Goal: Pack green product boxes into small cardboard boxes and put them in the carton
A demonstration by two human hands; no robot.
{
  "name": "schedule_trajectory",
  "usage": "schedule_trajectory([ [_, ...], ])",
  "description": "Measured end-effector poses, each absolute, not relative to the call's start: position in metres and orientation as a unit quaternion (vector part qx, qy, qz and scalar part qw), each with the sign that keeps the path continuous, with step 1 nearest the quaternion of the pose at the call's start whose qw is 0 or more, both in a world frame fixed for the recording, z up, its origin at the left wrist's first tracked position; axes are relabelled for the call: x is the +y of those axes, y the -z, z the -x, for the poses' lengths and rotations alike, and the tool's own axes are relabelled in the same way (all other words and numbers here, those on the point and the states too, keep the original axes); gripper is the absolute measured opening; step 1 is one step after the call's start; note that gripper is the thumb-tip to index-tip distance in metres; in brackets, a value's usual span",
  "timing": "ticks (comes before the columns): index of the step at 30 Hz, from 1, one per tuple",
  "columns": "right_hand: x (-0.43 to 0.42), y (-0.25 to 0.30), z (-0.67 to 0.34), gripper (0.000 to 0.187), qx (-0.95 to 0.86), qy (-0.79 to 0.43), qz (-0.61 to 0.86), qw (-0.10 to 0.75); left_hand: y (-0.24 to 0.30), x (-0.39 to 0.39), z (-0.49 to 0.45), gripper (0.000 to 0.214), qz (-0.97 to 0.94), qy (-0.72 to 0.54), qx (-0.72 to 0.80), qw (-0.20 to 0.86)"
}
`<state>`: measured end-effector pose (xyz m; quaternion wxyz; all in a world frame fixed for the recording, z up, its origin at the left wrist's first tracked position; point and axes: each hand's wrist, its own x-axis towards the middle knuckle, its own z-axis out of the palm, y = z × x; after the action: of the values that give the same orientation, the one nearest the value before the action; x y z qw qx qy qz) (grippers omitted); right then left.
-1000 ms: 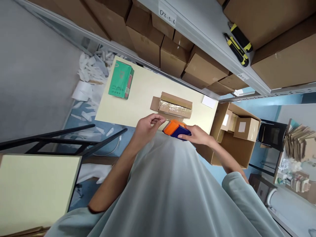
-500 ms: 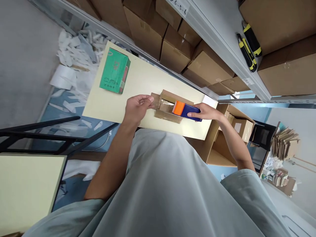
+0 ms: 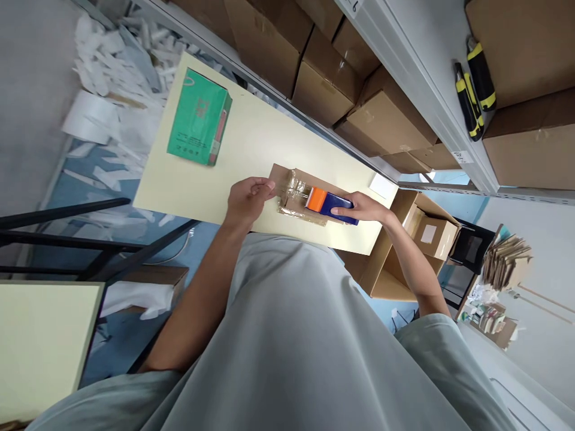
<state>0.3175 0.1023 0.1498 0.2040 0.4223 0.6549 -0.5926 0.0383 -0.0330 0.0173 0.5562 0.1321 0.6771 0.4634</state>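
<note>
A tape dispenser (image 3: 331, 206), orange at its head and dark blue at its body, is gripped in my right hand (image 3: 362, 207), thumb on top. Its orange end rests over a flat, narrow piece of brown cardboard (image 3: 296, 203) on the pale yellow table. Clear, shiny tape (image 3: 294, 187) runs wrinkled over the cardboard, from the orange head toward the left end. There my left hand (image 3: 248, 200) is closed in a pinch at what looks like the tape's end; the fingertips partly hide it.
A green box (image 3: 200, 117) lies on the pale yellow table (image 3: 251, 134) at the left. Cardboard boxes (image 3: 323, 78) line the shelf behind. Two black-and-yellow utility knives (image 3: 475, 90) lie on the upper shelf. An open carton (image 3: 393, 281) stands at the right, and white scraps cover the floor at the left.
The view has shifted slightly. The dispenser has moved a little left over the cardboard. The tape now looks more wrinkled, and more of the cardboard's left end shows beside my left fingers.
</note>
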Motion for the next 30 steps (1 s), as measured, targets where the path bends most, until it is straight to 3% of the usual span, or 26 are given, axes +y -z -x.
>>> schedule_trajectory([
  [6,0.099,-0.145,-0.315,0.068,0.659,0.579,-0.435,0.205,0.000,-0.021,-0.049,0.015,-0.142,-0.449,0.710,0.524],
  [12,0.099,-0.140,-0.313,0.070,0.683,0.556,-0.429,0.200,0.018,-0.010,-0.067,0.020,-0.127,-0.388,0.697,0.589],
  [16,0.097,-0.133,-0.311,0.066,0.692,0.549,-0.423,0.203,0.010,-0.018,-0.052,0.077,-0.333,-0.352,0.730,0.483],
  [22,0.096,-0.127,-0.308,0.060,0.702,0.533,-0.419,0.217,-0.013,-0.012,-0.051,0.149,-0.657,-0.222,0.560,0.453],
  [25,0.095,-0.131,-0.309,0.055,0.704,0.516,-0.430,0.229,-0.006,-0.004,-0.064,0.163,-0.704,-0.165,0.540,0.431],
  [30,0.087,-0.144,-0.307,0.051,0.710,0.482,-0.446,0.255,0.011,-0.003,-0.065,0.158,-0.740,-0.124,0.533,0.392],
])
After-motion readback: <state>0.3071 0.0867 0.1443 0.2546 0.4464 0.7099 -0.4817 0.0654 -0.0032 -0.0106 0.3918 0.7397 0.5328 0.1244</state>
